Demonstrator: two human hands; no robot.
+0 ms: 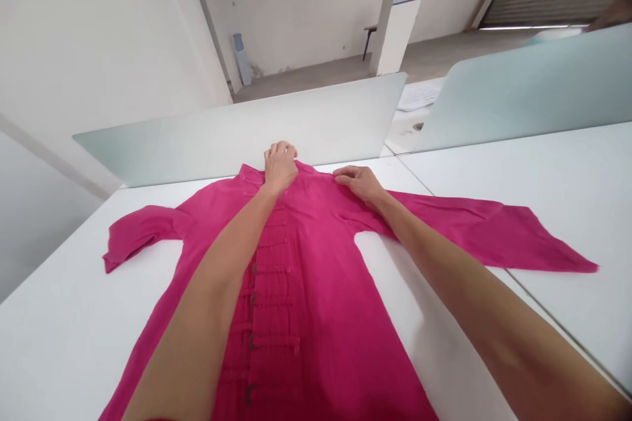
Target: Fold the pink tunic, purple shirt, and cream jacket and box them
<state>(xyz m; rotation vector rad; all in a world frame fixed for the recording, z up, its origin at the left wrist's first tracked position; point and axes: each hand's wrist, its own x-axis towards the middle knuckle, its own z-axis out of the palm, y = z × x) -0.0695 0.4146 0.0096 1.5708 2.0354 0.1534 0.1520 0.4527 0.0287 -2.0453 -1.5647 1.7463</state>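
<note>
Two grips sit at the top of a pink buttoned jacket (316, 289), which lies flat and face up on a white worktop (64, 322), its body running from under the grips down out of view. The left grip (280, 168) is pressed together, its fingers curled over the middle of the collar (309, 168) and pinching the cloth there. The right grip (358, 184) is loosely spread, its fingers (345, 173) lying on the shoulder (320, 197) just beside the collar, with no fold caught between them.

A row of knotted buttons (254, 268) runs down the front, below the left grip. Left of that grip, the left sleeve (141, 230) lies short and bunched at its end. The right sleeve (494, 230) stretches flat, well to the right of the right grip.

The cloth looks thin, light and limp, so it would likely crease and shift under any tug, though it seems unlikely to tear. The collar, shoulders and cuffs look like the surest places to hold.

Just beyond the grips stands a frosted glass panel (237, 138). Farther off, past the right grip, a sheet of paper (419, 95) lies near a pillar (395, 39).
</note>
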